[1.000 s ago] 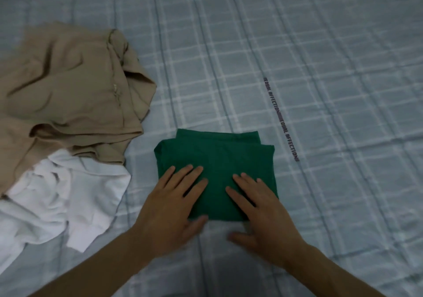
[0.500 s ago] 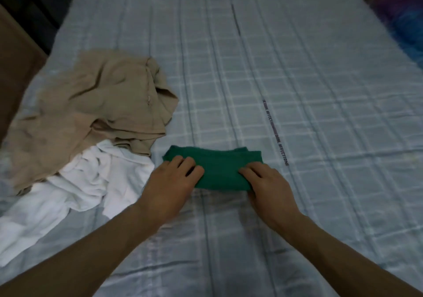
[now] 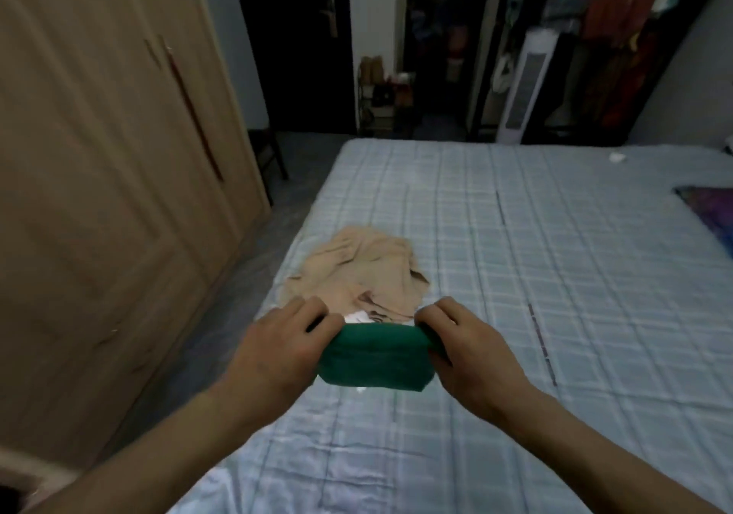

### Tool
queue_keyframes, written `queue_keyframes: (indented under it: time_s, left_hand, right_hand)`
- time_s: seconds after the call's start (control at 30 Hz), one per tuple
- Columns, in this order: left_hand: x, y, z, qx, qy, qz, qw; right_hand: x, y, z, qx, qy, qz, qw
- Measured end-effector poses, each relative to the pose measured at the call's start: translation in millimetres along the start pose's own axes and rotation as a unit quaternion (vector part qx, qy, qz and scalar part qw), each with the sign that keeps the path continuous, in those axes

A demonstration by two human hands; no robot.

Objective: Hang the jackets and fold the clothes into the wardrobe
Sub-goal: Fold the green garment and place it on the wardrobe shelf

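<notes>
A folded green garment (image 3: 375,355) is held up above the bed between both hands. My left hand (image 3: 277,349) grips its left end and my right hand (image 3: 472,351) grips its right end. Behind it on the bed lies a crumpled beige garment (image 3: 357,271). A small patch of a white garment (image 3: 357,317) shows just past the green one; the rest is hidden. The wooden wardrobe (image 3: 99,176) stands at the left with its doors closed.
The bed (image 3: 555,275) has a light blue checked sheet. A purple patterned cloth (image 3: 710,212) lies at its right edge. A narrow floor strip (image 3: 238,275) separates bed and wardrobe. A white tower fan (image 3: 523,89), hanging clothes and a dark doorway are at the back.
Both hands closed on the ends of the folded green garment and lifted it off the bed. The view swung up from the sheet to the room and wardrobe.
</notes>
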State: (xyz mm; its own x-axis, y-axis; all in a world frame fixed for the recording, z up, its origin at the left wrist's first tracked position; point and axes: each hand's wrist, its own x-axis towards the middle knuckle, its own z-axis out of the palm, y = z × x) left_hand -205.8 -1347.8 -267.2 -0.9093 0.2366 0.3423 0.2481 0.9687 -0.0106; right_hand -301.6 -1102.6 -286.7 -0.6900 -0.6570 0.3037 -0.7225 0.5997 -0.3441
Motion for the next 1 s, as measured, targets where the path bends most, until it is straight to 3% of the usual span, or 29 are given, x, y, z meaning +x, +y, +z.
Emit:
queue_keyframes:
  time_s: [0.23,0.43,0.73,0.87,1.0]
  left_hand:
    - [-94,-33,-145,0.084,0.018,-0.112,0.99]
    - [-164,-48,-225,0.17,0.022,-0.236,0.957]
    - [-251,-15,-291,0.272,0.032,-0.432,0.859]
    - [-314,10,-307,0.296,0.026,-0.515,0.804]
    - [-379,30,-325,0.305,0.029,-0.559,0.771]
  right_hand:
    - [58,-130,-36,0.07,0.02,-0.133,0.988]
    - [111,-225,-27,0.131,0.021,-0.288,0.948]
    - [157,-358,-6,0.23,-0.037,-0.472,0.85]
    - [138,-431,13,0.267,-0.069,-0.531,0.801]
    - [104,-498,28,0.284,-0.096,-0.579,0.758]
